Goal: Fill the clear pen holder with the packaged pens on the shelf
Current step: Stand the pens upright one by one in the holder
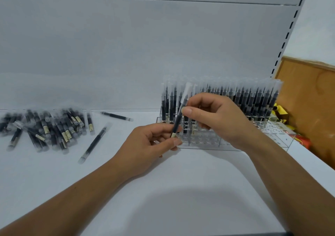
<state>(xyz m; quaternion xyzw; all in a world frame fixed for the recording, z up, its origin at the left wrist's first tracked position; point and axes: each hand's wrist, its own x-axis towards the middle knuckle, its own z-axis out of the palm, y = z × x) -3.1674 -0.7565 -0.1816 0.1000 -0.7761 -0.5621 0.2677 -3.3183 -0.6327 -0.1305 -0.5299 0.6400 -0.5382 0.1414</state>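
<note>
Though light and stiff enough to steer with two fingers, probably slick in its wrapper, so best gripped on the barrel and not by the loose sleeve tip. Nearest, bare white shelf board (163, 190). Above it, left hand (152, 141) curled, thumb and fingertips pinching the labelled lower end of a slim black pen in a clear plastic sleeve (178, 117); right hand (217, 119) curled too, thumb and forefinger pinching the same pen higher up the barrel. Held tilted, top leaning right, just in front of the left part of the clear acrylic pen holder with rows of round holes (208, 145). Front holes vacant close to the hands; back rows packed with upright sleeved pens (244, 98), likely to snag a slanted entry, so worth straightening first. Off to the left, heap of packaged black pens (49, 128), with two stray pens (94, 142) (117, 116) beside it. Right of the holder, yellow items (279, 109) and brown board (308, 99). Farthest, grey back panel (126, 45) and slotted upright (290, 29).
</note>
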